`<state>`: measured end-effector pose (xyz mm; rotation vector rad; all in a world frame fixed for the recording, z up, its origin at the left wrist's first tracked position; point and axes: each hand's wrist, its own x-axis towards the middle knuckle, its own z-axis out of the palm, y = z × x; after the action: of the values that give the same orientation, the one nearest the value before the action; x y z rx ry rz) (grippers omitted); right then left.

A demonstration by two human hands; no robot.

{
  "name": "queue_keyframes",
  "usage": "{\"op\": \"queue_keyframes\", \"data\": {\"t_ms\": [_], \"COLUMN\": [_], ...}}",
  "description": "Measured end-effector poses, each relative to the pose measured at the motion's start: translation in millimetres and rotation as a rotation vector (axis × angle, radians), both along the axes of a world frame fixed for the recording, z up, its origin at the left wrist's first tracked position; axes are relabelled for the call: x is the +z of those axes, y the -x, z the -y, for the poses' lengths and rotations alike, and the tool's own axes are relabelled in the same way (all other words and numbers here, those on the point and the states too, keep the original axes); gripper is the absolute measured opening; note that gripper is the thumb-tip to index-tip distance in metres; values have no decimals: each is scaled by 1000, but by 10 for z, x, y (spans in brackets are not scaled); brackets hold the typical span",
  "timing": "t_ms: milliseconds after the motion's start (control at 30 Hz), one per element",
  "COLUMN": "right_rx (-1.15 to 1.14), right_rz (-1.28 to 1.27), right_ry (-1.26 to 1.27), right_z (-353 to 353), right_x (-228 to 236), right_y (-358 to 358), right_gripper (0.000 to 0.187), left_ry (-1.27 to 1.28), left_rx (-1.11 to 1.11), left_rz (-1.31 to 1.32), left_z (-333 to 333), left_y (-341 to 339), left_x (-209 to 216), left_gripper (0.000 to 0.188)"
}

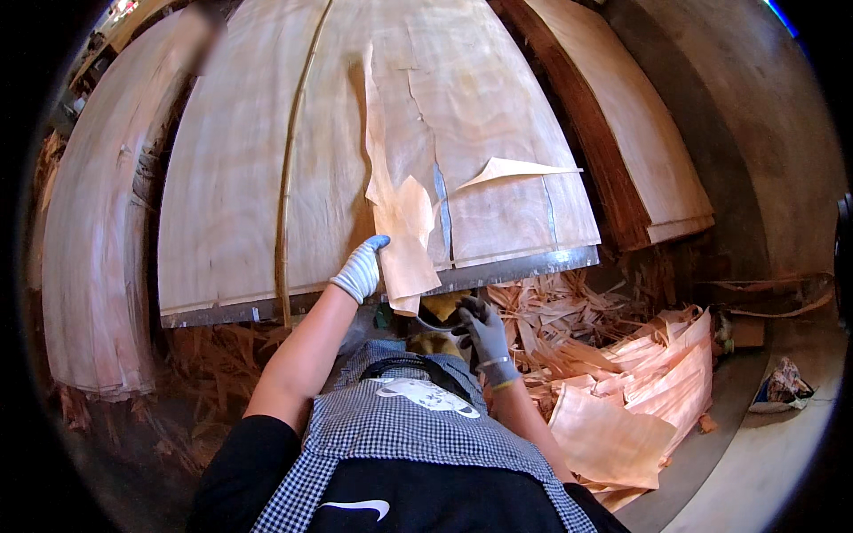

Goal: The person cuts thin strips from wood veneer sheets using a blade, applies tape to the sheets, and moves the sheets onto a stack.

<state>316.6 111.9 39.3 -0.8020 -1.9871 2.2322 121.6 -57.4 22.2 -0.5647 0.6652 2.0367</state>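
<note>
My left hand, in a white striped glove with blue fingertips, grips the edge of a torn piece of wood veneer. The piece stands up from the table's near edge, and its long ragged strip reaches far up over the veneer sheet. My right hand, in a grey glove, is just below the table edge with its fingers curled. A thin, dark curved thing shows beside those fingers; its kind is unclear. Right of the torn piece, a pointed veneer offcut lies across the sheet near splits in it.
A thin long strip runs lengthwise over the sheet. Veneer stacks stand left and right. Below the table's metal edge, loose veneer scraps pile up at the right. A crumpled bundle lies farther right.
</note>
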Motion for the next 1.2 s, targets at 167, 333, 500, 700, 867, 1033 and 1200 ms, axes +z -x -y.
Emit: {"op": "queue_keyframes", "data": {"t_ms": [167, 333, 500, 700, 867, 1033, 1200], "right_rx": [284, 184, 277, 401, 205, 99, 110], "right_rz": [166, 178, 77, 122, 73, -225, 131], "right_ry": [933, 760, 348, 315, 104, 19, -689], "right_z": [-137, -350, -778, -1249, -2168, -2909, -4045], "right_x": [-140, -77, 259, 871, 1076, 1926, 177], "right_y": [488, 724, 859, 918, 1229, 1731, 1718], "right_gripper": [17, 16, 31, 45, 46, 32, 41], "left_ry": [-161, -110, 225, 237, 316, 262, 539], "left_rx": [0, -3, -135, -288, -30, 66, -194], "left_rz": [3, -35, -140, -230, -737, -1178, -757], "left_z": [-193, -229, -392, -1261, -1879, -2370, -2821], "left_y": [-190, -231, -297, -315, 300, 1086, 502], "left_x": [113, 249, -46, 663, 823, 1399, 461], "left_gripper": [48, 54, 62, 62, 54, 42, 38]}}
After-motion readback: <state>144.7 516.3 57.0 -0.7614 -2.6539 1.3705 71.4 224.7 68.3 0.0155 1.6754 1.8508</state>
